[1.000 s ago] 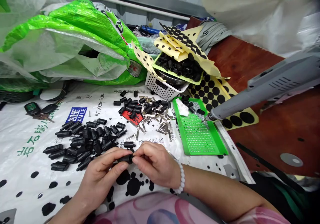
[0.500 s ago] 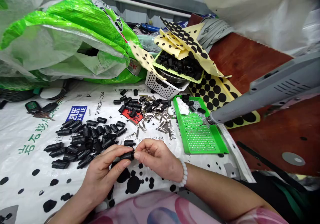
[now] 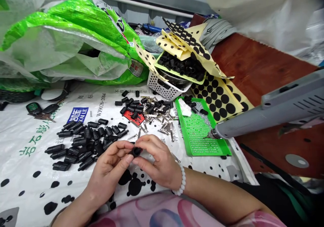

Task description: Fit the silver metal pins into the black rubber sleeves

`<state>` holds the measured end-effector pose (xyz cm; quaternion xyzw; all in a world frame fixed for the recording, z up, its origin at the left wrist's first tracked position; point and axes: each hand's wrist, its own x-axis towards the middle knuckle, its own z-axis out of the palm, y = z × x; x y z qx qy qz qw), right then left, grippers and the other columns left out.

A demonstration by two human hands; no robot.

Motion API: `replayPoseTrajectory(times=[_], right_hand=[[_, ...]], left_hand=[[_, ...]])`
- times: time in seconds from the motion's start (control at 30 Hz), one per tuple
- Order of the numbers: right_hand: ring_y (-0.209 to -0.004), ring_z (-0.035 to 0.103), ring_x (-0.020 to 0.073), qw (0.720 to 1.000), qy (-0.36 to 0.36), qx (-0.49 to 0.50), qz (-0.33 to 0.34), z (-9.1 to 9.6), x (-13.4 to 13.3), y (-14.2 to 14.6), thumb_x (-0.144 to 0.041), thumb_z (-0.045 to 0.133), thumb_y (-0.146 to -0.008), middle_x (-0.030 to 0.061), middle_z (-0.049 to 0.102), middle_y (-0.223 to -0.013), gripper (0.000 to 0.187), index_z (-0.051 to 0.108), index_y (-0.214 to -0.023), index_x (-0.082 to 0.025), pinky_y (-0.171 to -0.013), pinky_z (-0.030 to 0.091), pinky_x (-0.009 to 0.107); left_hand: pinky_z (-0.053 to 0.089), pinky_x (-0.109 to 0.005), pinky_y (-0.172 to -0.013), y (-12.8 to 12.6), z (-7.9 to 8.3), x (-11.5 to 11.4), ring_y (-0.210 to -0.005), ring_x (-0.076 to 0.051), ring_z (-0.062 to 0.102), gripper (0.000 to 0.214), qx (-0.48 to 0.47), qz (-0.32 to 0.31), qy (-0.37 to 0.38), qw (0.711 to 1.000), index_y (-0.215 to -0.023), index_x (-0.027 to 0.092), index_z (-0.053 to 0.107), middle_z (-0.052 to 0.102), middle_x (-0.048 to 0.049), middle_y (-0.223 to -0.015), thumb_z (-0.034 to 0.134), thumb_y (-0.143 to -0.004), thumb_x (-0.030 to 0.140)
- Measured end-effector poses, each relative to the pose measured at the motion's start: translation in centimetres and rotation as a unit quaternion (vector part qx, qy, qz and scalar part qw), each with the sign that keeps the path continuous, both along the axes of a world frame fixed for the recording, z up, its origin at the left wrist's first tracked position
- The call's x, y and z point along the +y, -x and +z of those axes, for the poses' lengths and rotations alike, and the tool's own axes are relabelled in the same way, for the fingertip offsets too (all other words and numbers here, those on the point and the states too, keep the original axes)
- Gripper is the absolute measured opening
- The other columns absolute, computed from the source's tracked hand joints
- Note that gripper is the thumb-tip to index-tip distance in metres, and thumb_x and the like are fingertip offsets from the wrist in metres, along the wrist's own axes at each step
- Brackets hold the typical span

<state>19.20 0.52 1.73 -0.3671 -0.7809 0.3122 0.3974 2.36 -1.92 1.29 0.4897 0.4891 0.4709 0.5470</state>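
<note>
Where a white-covered surface (image 3: 15, 132) bears a loose pile of black cylinders (image 3: 86, 142), the left hand (image 3: 108, 164) and the right hand (image 3: 158, 162), both narrowed, together hold one hollow black piece (image 3: 136, 151) between them, right of the pile.

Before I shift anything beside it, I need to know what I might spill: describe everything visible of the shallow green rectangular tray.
The shallow green rectangular tray looks like plastic, with raised walls and rows of small pale dots across its floor. It lies on the white printed sheet, beyond and apart from the bare right hand. Its far end holds a crumpled white lump, small black pieces and silvery grains. A grey tool's pointed tip overlaps its right part; contact is unclear.
</note>
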Motion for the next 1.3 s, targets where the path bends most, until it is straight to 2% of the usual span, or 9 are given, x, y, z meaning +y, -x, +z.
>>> replayPoseTrajectory(times=[0.17,0.3,0.47,0.57,0.73,0.9,1.0,1.17,1.3], right_hand=[[-0.096,0.058,0.0194,0.999,-0.040,-0.007,-0.006,0.3,0.3,0.0,-0.021,0.057,-0.080,0.0096,0.064,-0.100,0.016,0.056,-0.095,-0.017,-0.085,0.044,0.036],[-0.086,0.061,0.0208,0.992,-0.095,-0.077,-0.002,0.3,0.4,0.1,-0.017,0.053,-0.075,0.0099,0.066,-0.091,0.014,0.053,-0.088,-0.016,-0.079,0.046,0.037],[-0.072,0.062,0.0181,0.989,-0.055,-0.135,-0.003,-0.1,0.2,0.2,-0.021,0.050,-0.077,0.0066,0.065,-0.080,0.013,0.052,-0.089,-0.017,-0.069,0.048,0.031],[-0.066,0.061,0.0159,0.992,-0.036,-0.123,-0.010,-0.3,0.1,-0.2,-0.023,0.049,-0.080,0.0045,0.064,-0.076,0.014,0.051,-0.093,-0.016,-0.063,0.048,0.027],[-0.075,0.061,0.0176,0.989,-0.096,-0.110,0.006,-0.4,0.3,-0.5,-0.022,0.045,-0.088,0.0080,0.065,-0.083,0.014,0.051,-0.099,-0.015,-0.068,0.050,0.029],[-0.087,0.059,0.0176,0.982,-0.165,-0.085,0.034,-0.2,0.4,-0.4,-0.012,0.042,-0.088,0.0107,0.064,-0.092,0.018,0.052,-0.103,-0.013,-0.078,0.050,0.030],[-0.086,0.058,0.0173,0.974,-0.210,-0.079,0.032,-0.2,0.6,-0.5,-0.010,0.043,-0.087,0.0105,0.064,-0.093,0.020,0.057,-0.101,-0.013,-0.078,0.049,0.032],[-0.080,0.057,0.0170,0.983,-0.166,-0.079,-0.022,-0.5,0.7,-0.8,-0.025,0.049,-0.089,0.0092,0.062,-0.087,0.021,0.064,-0.099,-0.015,-0.071,0.049,0.032],[-0.077,0.057,0.0159,0.991,-0.128,-0.036,-0.011,-1.0,0.7,-0.7,-0.028,0.051,-0.089,0.0090,0.061,-0.085,0.024,0.063,-0.104,-0.014,-0.069,0.049,0.029]], left_hand=[[0.052,-0.024,-0.076,0.5,0.5,0.2,-0.087,-0.015,0.063,0.015,0.152,0.010,-0.141,0.978,-0.096,0.020,0.059,0.064,-0.0049,-0.098,0.056,-0.081,0.022],[0.050,-0.022,-0.065,0.6,0.9,0.5,-0.067,-0.011,0.058,0.021,0.294,0.003,-0.267,0.918,-0.099,0.021,0.058,0.059,0.0008,-0.078,0.060,-0.079,0.020],[0.049,-0.019,-0.060,0.6,1.0,0.9,-0.064,-0.010,0.060,0.008,0.360,-0.034,-0.304,0.881,-0.088,0.020,0.060,0.063,0.0015,-0.074,0.056,-0.082,0.021],[0.050,-0.020,-0.063,0.9,0.6,0.9,-0.068,-0.011,0.063,0.010,0.365,-0.024,-0.290,0.884,-0.091,0.020,0.060,0.066,-0.0001,-0.080,0.056,-0.082,0.023],[0.050,-0.021,-0.063,1.4,0.0,0.6,-0.069,-0.012,0.063,0.009,0.339,-0.005,-0.241,0.909,-0.088,0.021,0.061,0.067,0.0003,-0.080,0.058,-0.081,0.024],[0.048,-0.019,-0.055,1.2,-0.3,0.2,-0.059,-0.010,0.059,0.014,0.214,0.022,-0.070,0.974,-0.086,0.020,0.061,0.064,0.0017,-0.070,0.060,-0.078,0.031],[0.046,-0.018,-0.051,0.8,-0.3,0.2,-0.055,-0.009,0.055,0.016,0.139,0.006,0.004,0.990,-0.081,0.018,0.060,0.060,0.0025,-0.062,0.060,-0.078,0.034],[0.045,-0.017,-0.051,0.2,-0.4,0.3,-0.053,-0.009,0.055,0.017,0.086,0.017,0.040,0.995,-0.078,0.017,0.059,0.059,0.0029,-0.059,0.062,-0.075,0.033],[0.048,-0.019,-0.055,0.2,-0.7,0.2,-0.057,-0.010,0.058,0.016,0.095,0.037,0.017,0.995,-0.083,0.018,0.059,0.061,0.0019,-0.065,0.061,-0.076,0.032]])
